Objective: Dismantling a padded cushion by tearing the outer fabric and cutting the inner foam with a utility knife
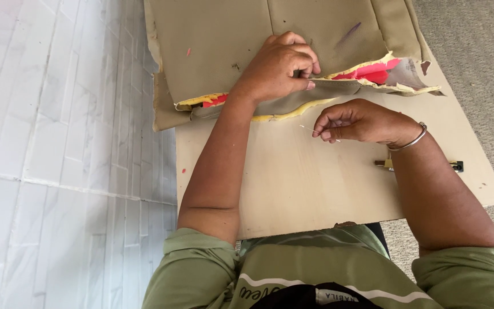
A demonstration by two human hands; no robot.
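A tan fabric cushion cover (218,40) with yellow foam and red lining showing at its torn front edge lies across the far end of a pale wooden board (315,183). My left hand (278,68) presses down on the cover and pinches its edge near the open seam. My right hand (361,121), with a metal bangle on the wrist, hovers just in front of the seam and pinches a thin needle (310,130) whose tip points left. Any thread on it is too fine to make out.
White tiled floor (47,143) runs along the left of the board and grey carpet (475,46) lies on the right. A small dark and brass object (455,166) rests on the board behind my right forearm. The board's near edge meets my green shirt.
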